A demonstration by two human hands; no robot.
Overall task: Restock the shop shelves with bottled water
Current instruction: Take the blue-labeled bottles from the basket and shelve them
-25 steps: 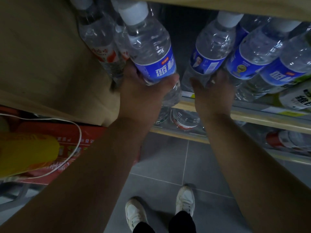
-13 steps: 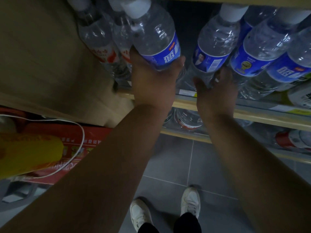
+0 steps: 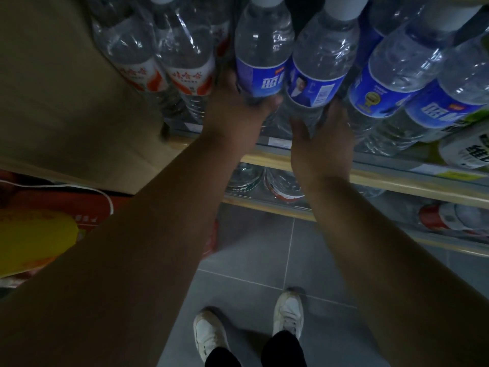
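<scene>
Two shelf levels stocked with bottled water. Upper shelf (image 3: 397, 182): clear white-capped bottles, red-label bottles (image 3: 185, 56) left of grip, more blue ones right of it. Lower shelf (image 3: 264, 203): further bottles, detail unclear. Gripping blue-label bottle (image 3: 262, 49) near base with left hand (image 3: 235, 115), fingers curled round. Clasping portrait-label bottle (image 3: 320, 62) low down with right hand (image 3: 322, 144). Both upright, touching, just above hands.

The light is dim and the exposure low, so the left hand (image 3: 238, 112), the right hand (image 3: 322, 147) and both forearms read as dark, flat shapes. Small white glints sit high on each water bottle (image 3: 264, 38), while the grey floor (image 3: 264, 247) is softly, evenly lit. The wide lens bows the shelf (image 3: 397, 182) edge, and detail softens toward the left.
</scene>
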